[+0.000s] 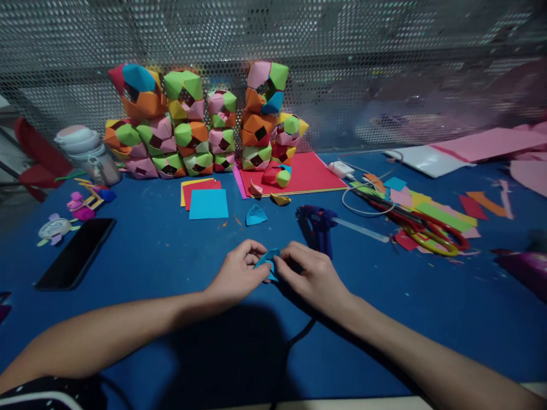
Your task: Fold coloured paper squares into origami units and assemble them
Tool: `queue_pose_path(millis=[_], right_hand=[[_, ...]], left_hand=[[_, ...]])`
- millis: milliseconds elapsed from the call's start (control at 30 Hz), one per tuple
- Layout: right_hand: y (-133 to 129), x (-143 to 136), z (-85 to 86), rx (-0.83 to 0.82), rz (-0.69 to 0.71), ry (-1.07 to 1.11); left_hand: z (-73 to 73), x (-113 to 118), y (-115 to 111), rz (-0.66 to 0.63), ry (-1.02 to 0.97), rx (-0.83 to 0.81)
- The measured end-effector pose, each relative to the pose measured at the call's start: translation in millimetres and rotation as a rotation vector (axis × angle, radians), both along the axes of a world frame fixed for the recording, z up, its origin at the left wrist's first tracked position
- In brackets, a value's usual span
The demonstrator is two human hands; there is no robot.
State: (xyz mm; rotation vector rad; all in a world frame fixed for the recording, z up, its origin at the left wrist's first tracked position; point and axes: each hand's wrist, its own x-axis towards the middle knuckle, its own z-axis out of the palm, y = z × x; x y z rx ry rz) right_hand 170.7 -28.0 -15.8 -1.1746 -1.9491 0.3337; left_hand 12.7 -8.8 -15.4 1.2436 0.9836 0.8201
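Between my two hands is a small folded piece of blue paper [270, 263]. My left hand [241, 270] pinches its left side with thumb and fingers. On the other side, my right hand [311, 276] grips the paper's right edge, its fingertips close to the left thumb. Part of the paper is hidden behind the fingers. Just beyond lies another folded blue paper piece [256, 214], with a yellow folded piece [281, 199] and a pink one [256, 189] farther back. Square sheets, the top one a blue paper square [208, 204], lie stacked to the left.
A glue gun [318, 219] with a glue stick stands right of my hands. Scissors [427, 228] rest on paper scraps [448, 213]. Stacked folded-paper balls [188, 136] line the back by a perforated metal panel [363, 85]. At left are a phone [77, 253] and a bottle [88, 154].
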Motion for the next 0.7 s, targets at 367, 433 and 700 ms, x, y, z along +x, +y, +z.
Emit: queue_pose_path(millis=[367, 433, 700], right_hand=[[0.7, 4.9, 2.4, -0.176, 0.04, 0.1], [1.2, 5.7, 2.8, -0.219, 0.038, 0.138], [2.9, 5.3, 5.0, -0.279, 0.027, 0.201]], left_hand=[[7.5, -7.1, 0.9, 0.001, 0.265, 0.289], [6.1, -6.8, 0.6, 0.003, 0.251, 0.219], [6.4, -6.2, 2.3, 0.013, 0.223, 0.166]])
